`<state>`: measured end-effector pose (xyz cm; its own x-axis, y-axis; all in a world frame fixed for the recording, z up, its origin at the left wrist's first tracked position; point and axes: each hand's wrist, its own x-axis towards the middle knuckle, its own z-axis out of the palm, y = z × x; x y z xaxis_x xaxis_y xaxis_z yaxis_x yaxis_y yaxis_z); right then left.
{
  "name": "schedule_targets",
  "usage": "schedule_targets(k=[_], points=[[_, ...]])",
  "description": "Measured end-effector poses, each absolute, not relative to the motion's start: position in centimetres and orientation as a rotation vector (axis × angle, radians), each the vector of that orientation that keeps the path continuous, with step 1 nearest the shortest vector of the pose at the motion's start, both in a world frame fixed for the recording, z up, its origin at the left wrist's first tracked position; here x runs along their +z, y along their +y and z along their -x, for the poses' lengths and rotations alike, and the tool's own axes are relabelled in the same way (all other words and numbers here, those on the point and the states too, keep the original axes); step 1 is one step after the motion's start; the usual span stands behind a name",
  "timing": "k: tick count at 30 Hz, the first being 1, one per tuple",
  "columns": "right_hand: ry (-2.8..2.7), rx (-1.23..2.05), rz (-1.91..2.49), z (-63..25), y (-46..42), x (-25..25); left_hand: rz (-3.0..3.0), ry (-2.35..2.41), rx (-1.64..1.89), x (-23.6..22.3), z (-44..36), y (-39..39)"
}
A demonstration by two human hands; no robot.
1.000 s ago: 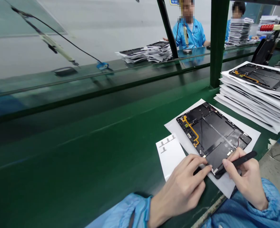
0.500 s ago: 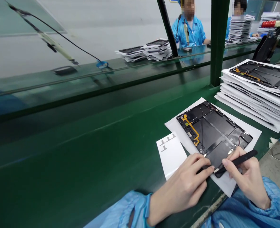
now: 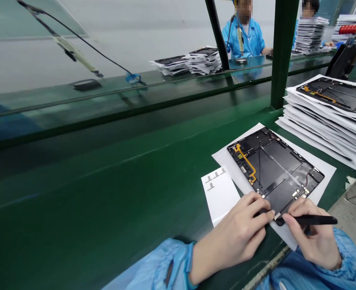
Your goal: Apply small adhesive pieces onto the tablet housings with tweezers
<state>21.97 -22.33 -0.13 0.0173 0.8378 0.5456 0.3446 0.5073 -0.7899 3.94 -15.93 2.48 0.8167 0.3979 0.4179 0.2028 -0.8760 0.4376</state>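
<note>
Observing an opened tablet housing [image 3: 279, 165] lying flat on a white sheet [image 3: 221, 156] over the green tabletop [image 3: 120, 193], with its near corner sitting between left hand [image 3: 240, 229] and right hand [image 3: 315, 233] and its bulk extending beyond them. Finding the left hand resting bent fingertips by that corner, without being able to tell its grip. Noting the right hand clamping a black pen-like tool [image 3: 319, 220] between thumb and fingers, just right of the left fingertips. Recording a white card [image 3: 223, 201] with grey T-shaped pieces [image 3: 211, 187] lying left of the housing, and a paper-layered stack [image 3: 323, 129] standing far right.
</note>
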Motion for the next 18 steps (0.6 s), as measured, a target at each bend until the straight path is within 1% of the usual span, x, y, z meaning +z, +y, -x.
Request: schedule_targets(k=[9, 18], points=[[-1.452, 0.668, 1.143, -22.1, -22.5, 0.1, -2.624, 0.47, 0.711, 2.6, -3.9, -15.9], [-1.541, 0.717, 1.139, -23.2, -21.9, 0.6, -2.599, 0.427, 0.742, 2.8, -4.0, -15.6]])
